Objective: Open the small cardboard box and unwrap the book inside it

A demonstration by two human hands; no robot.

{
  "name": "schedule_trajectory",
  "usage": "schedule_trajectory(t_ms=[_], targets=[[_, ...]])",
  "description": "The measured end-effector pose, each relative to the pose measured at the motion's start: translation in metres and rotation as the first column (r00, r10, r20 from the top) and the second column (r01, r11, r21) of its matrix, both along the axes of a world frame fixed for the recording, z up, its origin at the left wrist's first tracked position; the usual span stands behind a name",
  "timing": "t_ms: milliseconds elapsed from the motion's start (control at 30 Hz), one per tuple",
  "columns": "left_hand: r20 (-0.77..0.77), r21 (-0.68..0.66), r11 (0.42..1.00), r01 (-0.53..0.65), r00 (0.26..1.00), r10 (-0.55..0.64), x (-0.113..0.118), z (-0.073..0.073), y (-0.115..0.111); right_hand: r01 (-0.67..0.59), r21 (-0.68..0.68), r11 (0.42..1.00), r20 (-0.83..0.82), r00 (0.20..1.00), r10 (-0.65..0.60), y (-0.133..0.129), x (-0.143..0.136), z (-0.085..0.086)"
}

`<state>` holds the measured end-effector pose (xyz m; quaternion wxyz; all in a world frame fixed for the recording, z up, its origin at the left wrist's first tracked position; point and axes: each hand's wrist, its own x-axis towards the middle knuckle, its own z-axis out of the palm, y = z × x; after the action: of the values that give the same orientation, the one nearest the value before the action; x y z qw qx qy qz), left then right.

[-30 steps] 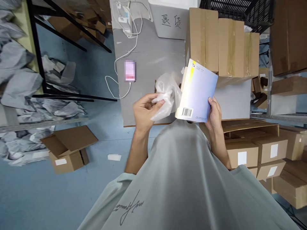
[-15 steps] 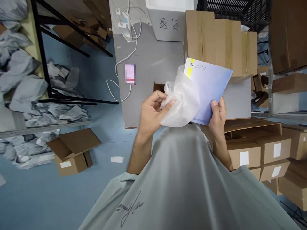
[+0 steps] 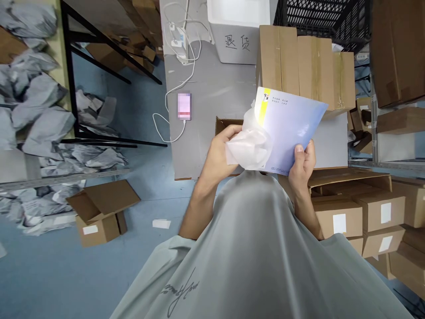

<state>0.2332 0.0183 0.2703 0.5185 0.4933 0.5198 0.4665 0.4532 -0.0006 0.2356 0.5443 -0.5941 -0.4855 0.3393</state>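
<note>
A thin pale-blue book (image 3: 292,128) with a yellow strip by its left edge is held up in front of my body. My right hand (image 3: 303,165) is closed on its lower right corner, thumb on top. Crumpled white translucent wrapping (image 3: 250,144) covers the book's left side. My left hand (image 3: 221,153) is closed on this wrapping, its fingertips partly hidden behind it. Beneath my left hand and the wrapping, part of an open cardboard box (image 3: 226,123) shows at the table.
The grey table (image 3: 212,88) bears a phone (image 3: 184,106) on a white cable, a power strip (image 3: 179,42), a white bin (image 3: 235,46) and taped cartons (image 3: 279,57). A black crate (image 3: 322,17) stands behind. Boxes (image 3: 335,215) are stacked at right; grey parcels (image 3: 40,97) fill left shelves.
The wrapping has bunched up smaller, leaving more of the book's left side bare. My left hand has shifted slightly right with it. My right hand keeps its hold on the book.
</note>
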Motion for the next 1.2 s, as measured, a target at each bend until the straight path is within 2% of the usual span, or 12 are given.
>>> schedule_trajectory(t_ms=[100, 200, 300, 400, 567, 833, 1067, 1200], targets=[[-0.056, 0.021, 0.998, 0.058, 0.997, -0.056, 0.004, 0.005, -0.001, -0.013, 0.039, 0.999, 0.066, 0.998, 0.011, 0.002, -0.002, -0.004], [-0.088, -0.002, 1.000, 0.027, 0.996, -0.027, 0.009, 0.004, -0.002, -0.016, 0.069, 0.997, 0.085, 0.996, 0.010, 0.003, -0.003, -0.004], [-0.092, -0.033, 0.999, 0.033, 0.995, -0.036, 0.010, -0.004, -0.003, -0.019, 0.074, 0.997, 0.095, 0.995, 0.012, 0.003, -0.004, -0.003], [-0.078, -0.052, 0.994, 0.101, 0.991, -0.105, 0.010, -0.014, -0.005, -0.002, 0.080, 0.997, 0.098, 0.995, -0.006, 0.003, -0.005, -0.004], [-0.109, 0.000, 0.995, 0.097, 0.989, -0.097, 0.008, -0.027, -0.010, 0.003, 0.059, 0.998, 0.075, 0.997, -0.008, 0.004, -0.008, -0.008], [-0.068, -0.044, 0.978, 0.203, 0.976, -0.206, -0.001, -0.052, -0.017, -0.039, 0.053, 0.998, 0.037, 0.999, 0.038, 0.006, -0.006, -0.015], [-0.103, -0.058, 0.946, 0.319, 0.941, -0.324, -0.005, -0.059, -0.028, -0.041, 0.043, 0.998, 0.035, 0.999, 0.040, 0.009, -0.004, -0.018], [-0.171, -0.091, 0.916, 0.391, 0.900, -0.401, -0.006, -0.069, -0.035, 0.026, 0.064, 0.998, 0.028, 0.999, -0.028, 0.023, 0.001, -0.019]])
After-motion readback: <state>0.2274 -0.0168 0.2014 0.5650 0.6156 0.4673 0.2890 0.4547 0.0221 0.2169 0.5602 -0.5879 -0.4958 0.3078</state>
